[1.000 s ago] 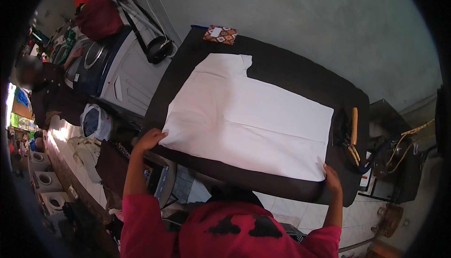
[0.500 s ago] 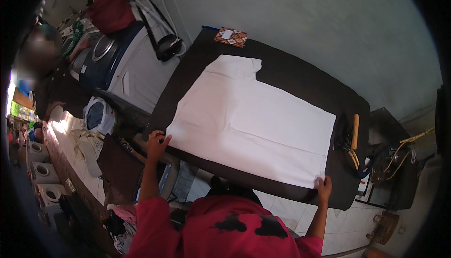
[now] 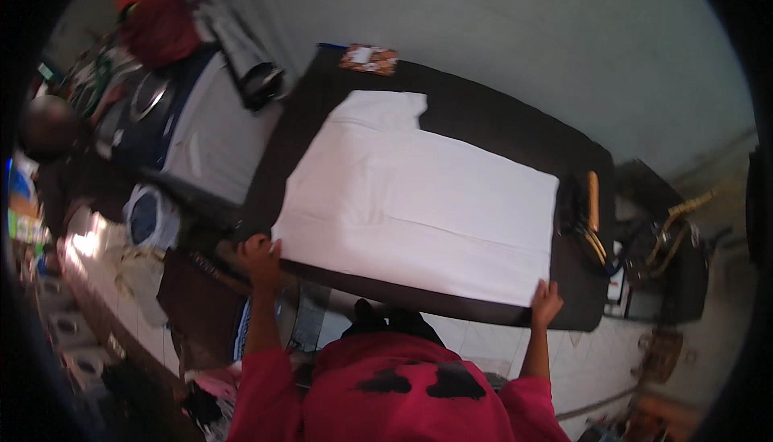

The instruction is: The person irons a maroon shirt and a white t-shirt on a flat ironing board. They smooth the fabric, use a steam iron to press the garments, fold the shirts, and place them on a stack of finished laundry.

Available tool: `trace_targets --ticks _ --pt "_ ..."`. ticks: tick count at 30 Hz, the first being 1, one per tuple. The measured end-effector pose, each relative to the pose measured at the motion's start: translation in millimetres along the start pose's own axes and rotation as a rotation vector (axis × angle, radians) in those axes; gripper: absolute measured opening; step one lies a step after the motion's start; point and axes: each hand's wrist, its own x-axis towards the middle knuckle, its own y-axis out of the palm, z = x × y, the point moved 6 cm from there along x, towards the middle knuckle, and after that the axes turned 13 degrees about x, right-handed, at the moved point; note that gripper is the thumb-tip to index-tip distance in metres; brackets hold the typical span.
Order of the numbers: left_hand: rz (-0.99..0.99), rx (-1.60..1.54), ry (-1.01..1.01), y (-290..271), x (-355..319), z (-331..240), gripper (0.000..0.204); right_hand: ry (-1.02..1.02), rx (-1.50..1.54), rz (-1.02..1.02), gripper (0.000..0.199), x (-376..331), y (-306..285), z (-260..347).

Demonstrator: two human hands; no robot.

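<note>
A white short-sleeved shirt [image 3: 419,192], seemingly folded lengthwise, lies almost flat on a dark padded table [image 3: 499,132]. Its sleeve end points to the far left and its straight hem runs along the right side. My left hand [image 3: 261,260] is closed at the near left corner, with curled fingers at the cloth's edge. At the near right corner, my right hand [image 3: 547,302] pinches the hem. Light creases run across the middle of the cloth. Beyond the hem, at the table's right end, rests a dark iron [image 3: 575,215] with a tan handle.
A patterned booklet [image 3: 369,59] lies at the table's far left corner. Cords [image 3: 664,241] hang by a dark stand at the right. Washing machines [image 3: 213,120], a basket [image 3: 149,215] and another person [image 3: 72,168] are at the left. A grey wall [image 3: 515,31] borders the far side.
The whole view has shifted, so table and shirt sit further left and mostly higher in the picture. Both hands stay at the same two corners of the shirt.
</note>
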Motion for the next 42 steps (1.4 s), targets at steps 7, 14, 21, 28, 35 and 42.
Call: trace_targets --ticks 7,14,21,28,35,42 --pt "0.069 -0.08 0.127 -5.5 -0.2 -96.9 0.041 0.002 -0.005 -0.029 0.022 0.5 -7.7 11.4" --pt "0.357 -0.05 0.522 2.6 -36.5 -186.7 0.058 0.131 0.141 0.033 0.021 11.2 -18.5 27.1" --pt "0.274 -0.27 0.564 2.9 17.2 -211.7 0.046 -0.243 -0.015 -0.031 0.027 36.9 -19.7 82.5" --pt "0.382 -0.156 0.772 9.4 74.0 -262.7 0.043 -0.18 -0.147 0.394 0.039 81.8 28.7 68.2" --pt "0.254 -0.178 0.55 13.9 15.3 -279.3 0.044 -0.215 0.021 0.058 0.055 29.4 18.1 76.3" --pt "0.396 -0.098 0.55 12.7 -17.5 -288.0 0.055 -0.023 -0.097 0.094 0.064 58.9 5.0 74.1"
